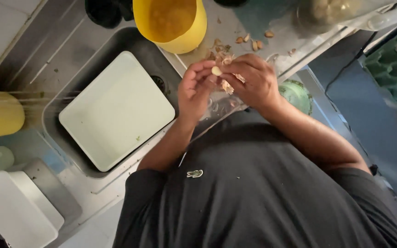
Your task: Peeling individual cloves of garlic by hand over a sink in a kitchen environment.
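While hands [226,82] pinch garlic clove [216,70], yellow bowl [180,32] near, peels [249,41] apparently.

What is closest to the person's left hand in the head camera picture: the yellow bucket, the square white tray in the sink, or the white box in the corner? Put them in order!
From the left hand:
1. Yellow bucket, just above it on the counter.
2. Square white tray, beside it in the sink; close to the bucket's distance, so these two are hard to rank.
3. White box, far off at the bottom-left corner.

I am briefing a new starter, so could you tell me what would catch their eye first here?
Both hands, left hand and right hand, meet over the counter edge, pinching a pale garlic clove. Beside them a white square tray fills the sink, and a yellow bowl stands above.
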